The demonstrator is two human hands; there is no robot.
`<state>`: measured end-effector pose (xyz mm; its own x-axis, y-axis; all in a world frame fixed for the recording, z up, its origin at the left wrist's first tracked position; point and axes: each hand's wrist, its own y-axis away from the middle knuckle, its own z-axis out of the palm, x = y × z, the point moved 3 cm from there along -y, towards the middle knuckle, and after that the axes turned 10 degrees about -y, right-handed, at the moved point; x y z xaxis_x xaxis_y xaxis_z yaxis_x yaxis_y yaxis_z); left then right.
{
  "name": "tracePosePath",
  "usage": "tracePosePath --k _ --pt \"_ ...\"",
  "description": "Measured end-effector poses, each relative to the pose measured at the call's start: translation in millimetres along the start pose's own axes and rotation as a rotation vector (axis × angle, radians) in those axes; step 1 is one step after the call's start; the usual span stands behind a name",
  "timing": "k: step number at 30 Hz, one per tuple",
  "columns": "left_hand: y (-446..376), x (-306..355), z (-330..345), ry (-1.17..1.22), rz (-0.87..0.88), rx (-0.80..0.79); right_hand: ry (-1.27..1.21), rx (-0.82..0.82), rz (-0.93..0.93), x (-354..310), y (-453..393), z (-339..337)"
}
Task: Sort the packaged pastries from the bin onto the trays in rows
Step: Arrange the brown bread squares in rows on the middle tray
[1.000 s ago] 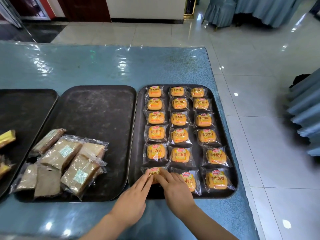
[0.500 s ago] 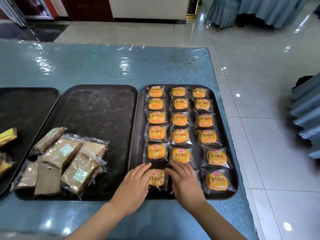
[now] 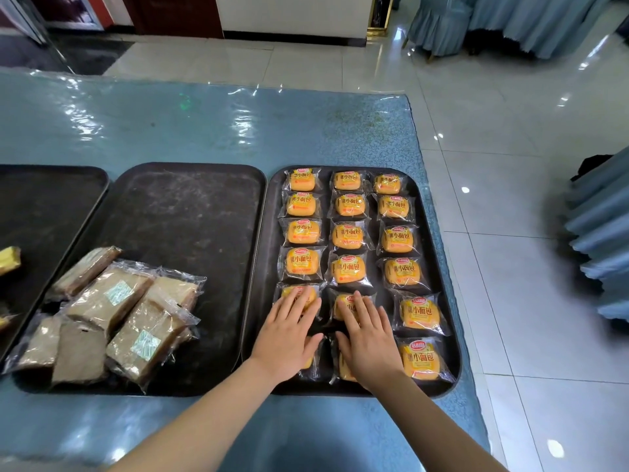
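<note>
**Caller:** Head view, and both of your hands are down flat on the right tray [image 3: 439, 267]. Left hand [image 3: 289, 338] lies with straight, spread fingers over the two nearest packets of the left column, right hand [image 3: 366, 338] does the same over the middle column. Nothing gripped, nothing pinched, just palms and fingers pressing.

**Analyst:** That reads as tidying to me. You've got the yellow pastries [image 3: 347, 236] laid out in three columns on that tray, and flat hands let you nudge the near packets into line without crumpling the wrappers.

**Caller:** The right column looks set, with its nearest packet [image 3: 422, 359] just beside your right hand, untouched.

**Analyst:** Agreed, I'd call this tray about full. Look left, though: the brown pastries [image 3: 112, 311] sit in a loose overlapping heap at the near end of the middle tray [image 3: 190, 212], not in rows at all.

**Caller:** And the left tray [image 3: 51, 212] shows only a yellowish packet [image 3: 8, 260] at its edge.

**Analyst:** No bin in sight on the blue surface [image 3: 204, 124], so I can't tell you what's left in it. My guess: that brown heap wants your attention soon.
</note>
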<state>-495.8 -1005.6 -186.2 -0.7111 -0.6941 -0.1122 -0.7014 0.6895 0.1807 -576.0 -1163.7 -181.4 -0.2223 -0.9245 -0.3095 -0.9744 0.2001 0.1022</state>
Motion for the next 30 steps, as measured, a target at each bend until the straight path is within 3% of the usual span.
tracePosePath --k 9,17,25,30 --pt "3 1 -11 -0.009 -0.021 -0.001 -0.040 -0.026 -0.038 1 -2 -7" --pt "40 -33 -44 0.254 -0.043 0.054 -0.181 0.010 -0.060 -33 8 -28" --pt "85 -136 -66 0.416 -0.105 0.176 -0.322 -0.019 -0.184 -146 -18 -21" --pt "104 -231 -52 0.449 -0.112 0.261 -0.522 -0.085 -0.122 -221 -38 3"
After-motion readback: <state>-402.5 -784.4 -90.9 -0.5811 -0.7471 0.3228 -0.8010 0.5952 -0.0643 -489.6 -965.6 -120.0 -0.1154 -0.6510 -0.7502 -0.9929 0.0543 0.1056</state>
